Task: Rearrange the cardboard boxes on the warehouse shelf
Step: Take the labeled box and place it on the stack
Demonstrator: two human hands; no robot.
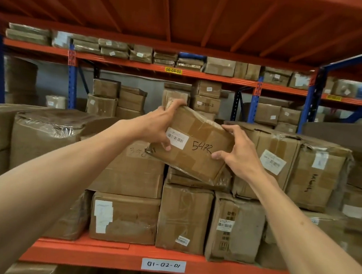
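Note:
A taped cardboard box (192, 160) with "5472" handwritten on its face and a white barcode label is held tilted above the stacked boxes in the middle of the orange shelf (102, 256). My left hand (158, 124) grips its upper left corner, fingers over the top edge and thumb on the label. My right hand (238, 152) clamps its right end, thumb on the front face. Directly under it lies a flat squashed box (195, 181), and beneath that a tall box (183, 218).
Large boxes crowd the shelf: a wrapped one (45, 137) at left, two labelled ones (294, 169) at right, more in the bottom row (123, 218). A shelf label reads 01-02-01 (163, 265). The orange deck above (187, 16) hangs low overhead. Another rack with boxes stands behind.

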